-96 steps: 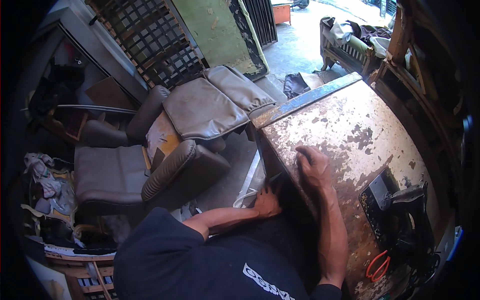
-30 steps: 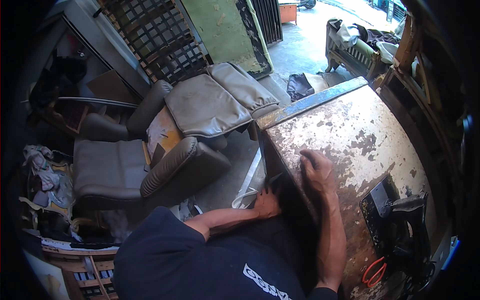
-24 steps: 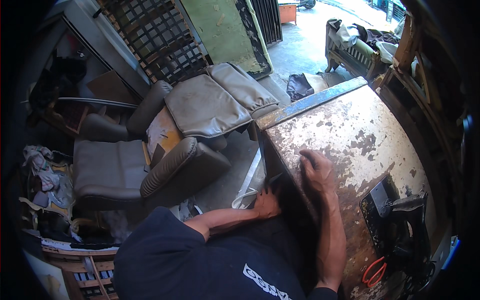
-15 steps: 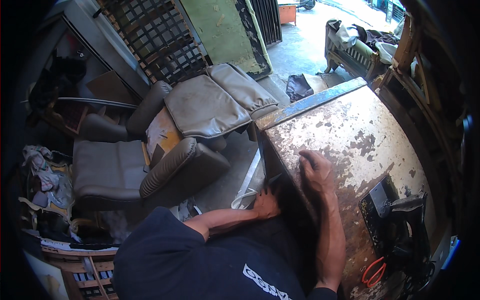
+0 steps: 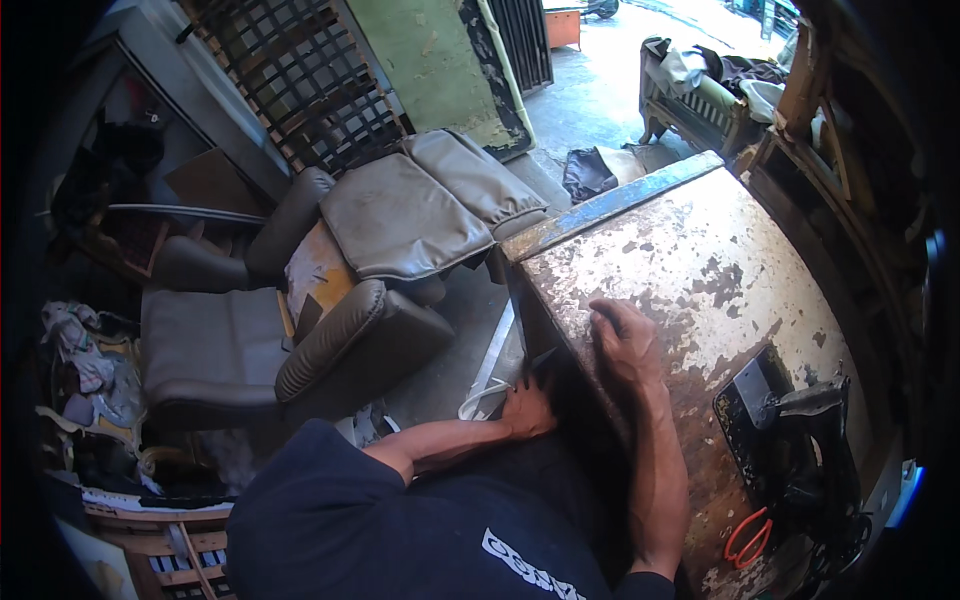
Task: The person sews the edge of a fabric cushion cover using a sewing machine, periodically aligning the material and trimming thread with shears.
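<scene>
My right hand (image 5: 628, 342) rests near the left edge of a worn table (image 5: 680, 260) with flaking white paint over brown. Its fingers are curled in, and nothing shows in them. Lower down, in the gap left of the table, my left hand (image 5: 528, 406) leans on something dark with its fingers spread. A loop of white strip (image 5: 470, 408) lies right beside it; I see no grip on it. On the table's right side stands a black sewing machine (image 5: 805, 440). Orange-handled scissors or snips (image 5: 748, 540) lie close to its base, their blades hidden.
Left of me stand a grey-brown padded armchair (image 5: 215, 335) and a matching cushion piece (image 5: 400, 205). A webbed frame (image 5: 300, 85) and a green panel (image 5: 430, 70) lean behind them. Wooden frames (image 5: 815, 170) crowd the right. A cloth-laden bench (image 5: 690, 105) stands at the far right.
The whole view has shifted slightly, so things sit a little further left. Both hands keep the same places and poses.
</scene>
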The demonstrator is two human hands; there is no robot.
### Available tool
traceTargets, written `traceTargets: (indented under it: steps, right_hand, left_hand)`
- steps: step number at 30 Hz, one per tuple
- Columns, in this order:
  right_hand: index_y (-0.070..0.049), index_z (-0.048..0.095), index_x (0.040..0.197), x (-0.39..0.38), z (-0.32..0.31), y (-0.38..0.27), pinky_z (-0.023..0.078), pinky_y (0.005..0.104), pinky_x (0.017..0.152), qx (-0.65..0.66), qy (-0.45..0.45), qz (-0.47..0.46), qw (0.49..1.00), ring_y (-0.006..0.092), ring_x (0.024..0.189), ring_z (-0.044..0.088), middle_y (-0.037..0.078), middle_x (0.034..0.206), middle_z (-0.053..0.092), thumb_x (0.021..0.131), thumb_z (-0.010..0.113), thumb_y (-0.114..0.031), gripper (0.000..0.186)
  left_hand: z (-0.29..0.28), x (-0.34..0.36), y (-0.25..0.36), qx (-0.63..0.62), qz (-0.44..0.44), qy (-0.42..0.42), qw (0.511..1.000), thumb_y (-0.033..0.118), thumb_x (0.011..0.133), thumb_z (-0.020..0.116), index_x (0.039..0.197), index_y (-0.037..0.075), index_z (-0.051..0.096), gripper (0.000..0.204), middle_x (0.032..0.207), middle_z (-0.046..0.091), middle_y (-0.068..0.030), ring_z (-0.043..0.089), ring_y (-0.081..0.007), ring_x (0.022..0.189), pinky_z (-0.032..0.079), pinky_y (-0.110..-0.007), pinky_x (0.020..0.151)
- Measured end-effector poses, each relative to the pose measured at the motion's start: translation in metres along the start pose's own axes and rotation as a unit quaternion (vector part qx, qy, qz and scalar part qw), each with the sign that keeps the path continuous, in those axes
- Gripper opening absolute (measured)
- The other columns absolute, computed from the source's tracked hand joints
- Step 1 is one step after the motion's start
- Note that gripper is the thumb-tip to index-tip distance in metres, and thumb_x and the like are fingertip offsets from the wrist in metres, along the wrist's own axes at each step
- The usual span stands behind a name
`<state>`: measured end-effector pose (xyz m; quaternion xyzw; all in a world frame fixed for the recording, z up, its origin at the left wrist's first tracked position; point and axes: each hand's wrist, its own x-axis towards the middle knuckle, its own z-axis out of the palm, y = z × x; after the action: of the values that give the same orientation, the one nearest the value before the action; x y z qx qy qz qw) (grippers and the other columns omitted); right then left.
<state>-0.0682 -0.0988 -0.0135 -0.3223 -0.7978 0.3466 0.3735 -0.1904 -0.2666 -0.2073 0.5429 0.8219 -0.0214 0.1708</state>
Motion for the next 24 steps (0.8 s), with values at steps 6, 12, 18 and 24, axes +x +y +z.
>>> traceTargets:
  steps: [6,12,18,24]
  right_hand:
    - [-0.006,0.074,0.110,-0.003,0.015,0.020,0.058,0.0452,0.084,0.042,0.020,-0.046,0.998,0.0388,0.093,0.072,0.020,0.100,0.073,0.089,0.068,-0.006,0.022]
    - [-0.006,0.073,0.107,-0.011,0.018,0.034,0.058,0.0452,0.083,0.062,0.029,-0.051,0.996,0.0377,0.092,0.072,0.018,0.096,0.072,0.089,0.067,-0.005,0.019]
    - [-0.006,0.073,0.109,-0.006,0.023,0.023,0.058,0.0439,0.084,0.036,0.003,-0.033,0.999,0.0365,0.095,0.072,0.017,0.100,0.072,0.090,0.067,-0.006,0.020]
    - [-0.003,0.074,0.111,-0.006,0.010,0.019,0.058,0.0448,0.087,0.032,0.017,-0.029,0.999,0.0392,0.096,0.071,0.020,0.103,0.073,0.091,0.067,-0.006,0.021]
  left_hand:
    - [-0.023,0.004,-0.002,0.002,0.053,-0.096,0.994,0.056,0.082,0.076,0.154,-0.002,0.038,0.100,0.138,0.051,-0.0318,0.056,-0.0484,0.123,0.051,-0.058,0.097]
    - [0.013,0.012,-0.023,0.031,0.060,-0.091,0.993,0.051,0.078,0.079,0.145,-0.003,0.049,0.091,0.138,0.051,-0.0296,0.056,-0.0505,0.121,0.052,-0.057,0.102]
    - [-0.006,0.004,-0.018,0.025,0.051,-0.063,0.996,0.061,0.081,0.073,0.143,-0.002,0.053,0.090,0.137,0.050,-0.0247,0.055,-0.0463,0.120,0.054,-0.057,0.093]
    - [-0.017,0.006,-0.010,0.036,0.092,-0.067,0.993,0.058,0.084,0.072,0.143,0.004,0.055,0.083,0.132,0.054,-0.0267,0.058,-0.0479,0.115,0.053,-0.060,0.092]
